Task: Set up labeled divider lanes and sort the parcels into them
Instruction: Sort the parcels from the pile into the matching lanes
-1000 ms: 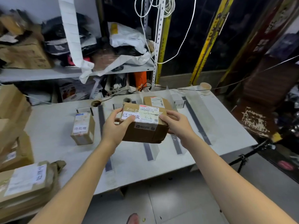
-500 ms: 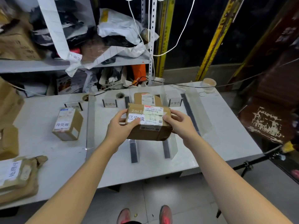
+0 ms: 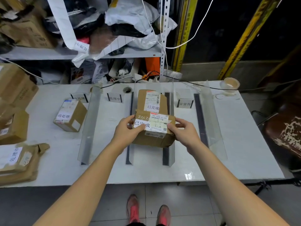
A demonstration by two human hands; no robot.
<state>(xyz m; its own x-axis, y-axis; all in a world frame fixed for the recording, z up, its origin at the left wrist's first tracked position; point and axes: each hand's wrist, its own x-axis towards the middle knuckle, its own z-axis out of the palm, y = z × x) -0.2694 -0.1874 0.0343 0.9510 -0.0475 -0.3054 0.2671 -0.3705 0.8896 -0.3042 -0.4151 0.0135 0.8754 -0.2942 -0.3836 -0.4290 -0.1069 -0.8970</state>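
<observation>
Both hands — left hand [image 3: 126, 133], right hand [image 3: 184, 133] — hold a labeled parcel [image 3: 154, 129]

Head view—looking steeply down, close over table [image 3: 228, 160].

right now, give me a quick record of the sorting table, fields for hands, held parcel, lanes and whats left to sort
left hand: grips held parcel's left end
right hand: grips its right end
held parcel: labeled 已完成, over third lane
third lane: another 已完成 parcel behind
first lane: 待处理 parcel
异常件 sign: lane holds no parcel
unsorted: boxes at table's left edge
</observation>
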